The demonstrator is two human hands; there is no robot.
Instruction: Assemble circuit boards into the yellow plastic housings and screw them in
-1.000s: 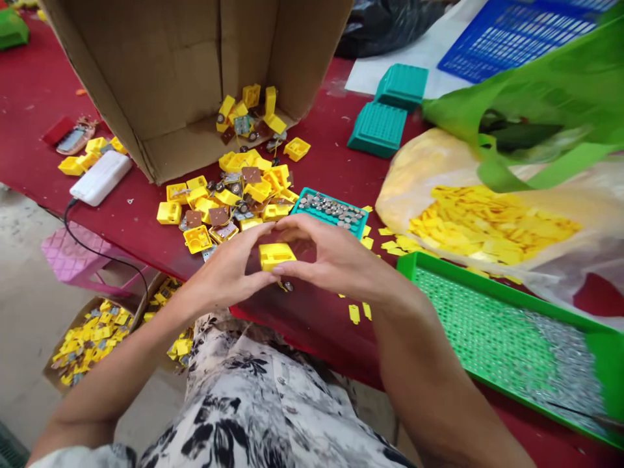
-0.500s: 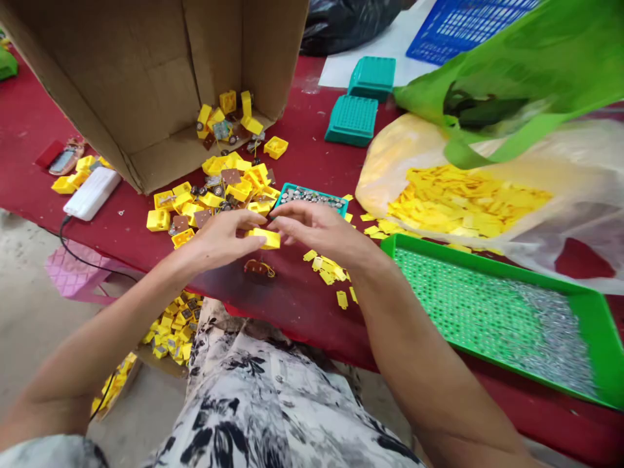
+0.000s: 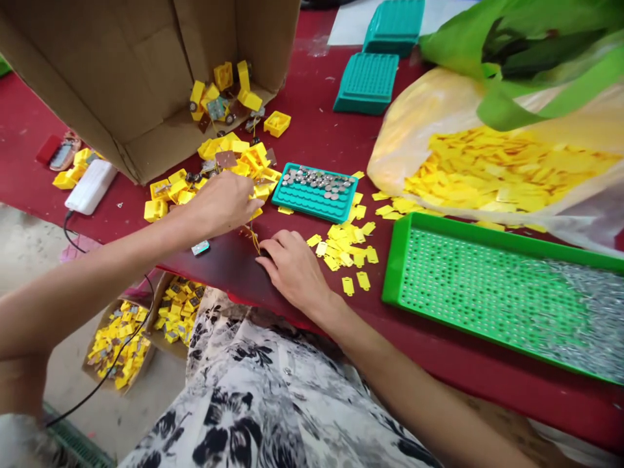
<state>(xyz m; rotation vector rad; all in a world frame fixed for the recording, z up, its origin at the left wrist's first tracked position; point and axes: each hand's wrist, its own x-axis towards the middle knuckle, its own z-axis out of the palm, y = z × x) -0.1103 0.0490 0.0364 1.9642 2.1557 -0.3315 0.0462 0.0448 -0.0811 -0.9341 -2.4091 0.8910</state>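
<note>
Two hands are working low over the red tabletop (image 3: 319, 140), a few thin yellow wires (image 3: 253, 239) running between them. Left hand (image 3: 230, 203): hovering at the near edge of the heap of yellow plastic housings (image 3: 260, 159), fingers curling down; I can't tell what it's gripping, if anything. Right hand (image 3: 294, 268): resting on the tabletop, thumb and forefinger curling in at the lower end of the wires; can't tell if they're pinching.

A small pale-green piece (image 3: 200, 247) is lying by the front edge, below my left forearm. Teal tray (image 3: 305, 203) is sitting beyond my right hand, silver discs (image 3: 319, 177) filling mostly its far half. Loose yellow tabs (image 3: 345, 242) are lying just beside that hand, more showing inside the clear plastic bag (image 3: 396, 140).

Farther right, the green perforated tray (image 3: 398, 263) is holding small metal parts (image 3: 604, 305), bunching at its right end. Cardboard box (image 3: 131, 71) is opening toward me behind the heap, some housings lying inside. White power bank (image 3: 91, 187) is sitting at left, black cable (image 3: 65, 227) trailing off the edge.
</note>
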